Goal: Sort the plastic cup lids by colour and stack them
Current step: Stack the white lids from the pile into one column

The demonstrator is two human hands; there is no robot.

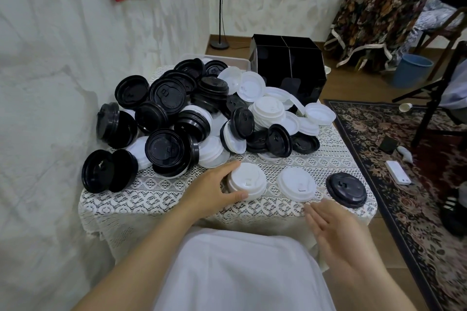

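A big jumble of black and white cup lids (192, 118) covers the back of the small table (161, 194). Near the front edge stand a short stack of white lids (249, 179), a single white lid (297, 183) and a black lid (346, 189) in a row. My left hand (214, 185) grips the white stack from its left side, thumb at the front, fingers behind. My right hand (336, 230) hovers over the front right edge with straight fingers, holding nothing.
A black divided organiser box (288, 68) stands at the back right of the table, a clear bin (214, 59) behind the pile. The wall is close on the left. Right of the table lie a patterned rug (404, 159), a phone, a blue bucket (412, 70) and chair legs.
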